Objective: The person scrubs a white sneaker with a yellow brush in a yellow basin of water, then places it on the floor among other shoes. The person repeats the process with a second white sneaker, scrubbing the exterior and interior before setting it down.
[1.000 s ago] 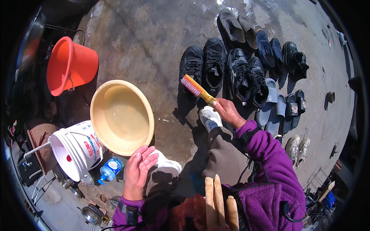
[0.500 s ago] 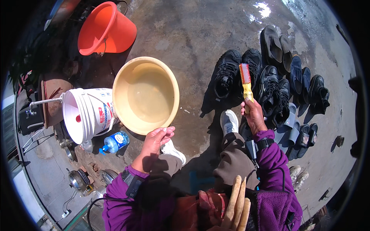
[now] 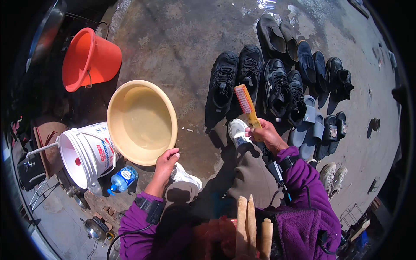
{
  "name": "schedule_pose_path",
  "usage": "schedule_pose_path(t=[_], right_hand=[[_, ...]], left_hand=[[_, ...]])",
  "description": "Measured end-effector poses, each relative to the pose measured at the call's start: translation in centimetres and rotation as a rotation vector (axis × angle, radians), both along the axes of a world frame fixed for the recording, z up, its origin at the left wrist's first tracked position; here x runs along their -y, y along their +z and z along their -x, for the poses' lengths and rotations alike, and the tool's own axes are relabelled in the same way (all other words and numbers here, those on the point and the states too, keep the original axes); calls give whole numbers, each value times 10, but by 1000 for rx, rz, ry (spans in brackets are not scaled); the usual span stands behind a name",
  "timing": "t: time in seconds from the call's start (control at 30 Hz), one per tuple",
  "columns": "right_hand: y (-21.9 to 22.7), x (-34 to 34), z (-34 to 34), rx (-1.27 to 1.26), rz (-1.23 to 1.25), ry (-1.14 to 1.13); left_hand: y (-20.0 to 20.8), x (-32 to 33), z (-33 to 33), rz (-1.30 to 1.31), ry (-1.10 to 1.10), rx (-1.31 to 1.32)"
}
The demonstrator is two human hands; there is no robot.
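My right hand (image 3: 268,135) grips the yellow handle of a scrubbing brush (image 3: 248,104), its pink and white bristles tilted up and to the left. Just beyond the brush stand black lace-up shoes (image 3: 225,78). Closed and with nothing visible in it, my left hand (image 3: 164,169) is beside the near right rim of a pale yellow basin (image 3: 173,125). The basin seems to hold clear water. A blue pump bottle (image 3: 124,178) lies on the ground to the left of that hand.
At left are a red bucket (image 3: 104,58) and a white bucket (image 3: 95,149) below a tap pipe (image 3: 42,149). Rows of shoes and grey slippers (image 3: 308,117) spread to the right. A white shoe (image 3: 186,177) is on my left foot. Pale sticks (image 3: 242,225) rise near my lap.
My view has shifted, so the basin and shoes sit farther left. The brush has tipped to the left in my right hand. My left hand remains near the basin rim.
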State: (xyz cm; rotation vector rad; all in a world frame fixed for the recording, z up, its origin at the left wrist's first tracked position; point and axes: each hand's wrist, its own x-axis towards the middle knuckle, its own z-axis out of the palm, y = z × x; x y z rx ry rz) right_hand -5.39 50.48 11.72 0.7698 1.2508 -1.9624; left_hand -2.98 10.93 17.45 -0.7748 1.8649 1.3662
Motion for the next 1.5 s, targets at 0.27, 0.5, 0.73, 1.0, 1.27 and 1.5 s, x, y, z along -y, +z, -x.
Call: schedule_pose_path(t=[0.27, 0.5, 0.73, 1.0, 1.27, 1.5], right_hand=[[-19, -2, -3, -24, -81, -55], [-30, -7, -16, 86, -130, -98], [-34, -12, -19, 82, -123, -219], [22, 21, 46, -204, 49, -50], [39, 94, 69, -709, 182, 440], [24, 30, 31, -708, 102, 496]], left_hand=[[-11, -4, 1, 48, -91, 15], [-25, 3, -2, 57, -98, 5], [-34, 9, -3, 69, -90, 27], [-18, -42, 23, -85, -181, 3], [9, -127, 68, -537, 26, -128], [1, -142, 50, -412, 299, -92]])
